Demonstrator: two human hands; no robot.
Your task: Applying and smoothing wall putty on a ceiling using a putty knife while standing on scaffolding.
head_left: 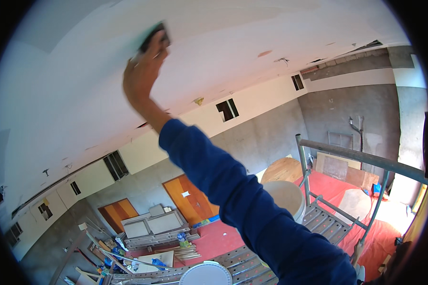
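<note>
My right hand (145, 71) is closed on a dark flat blade or pad (152, 34), slightly motion-blurred, held up at the white ceiling (223, 47) in the upper middle. Patches of pale filler show on the ceiling around it. My blue-sleeved right arm crosses the view from the lower right and partly hides a beige bucket (290, 194) on the metal scaffold deck (325, 223). A round pale lid or bucket top (205, 275) shows at the bottom edge. My left hand is not visible.
Scaffold rails (361, 156) border the right side of the deck. Below lie red floor covering (214, 237), stacked panels (150, 223), loose timber (185, 251) and a round wooden board (280, 171). Orange doors (180, 194) stand in the grey wall. Openings (227, 110) and small fittings dot the upper band and ceiling.
</note>
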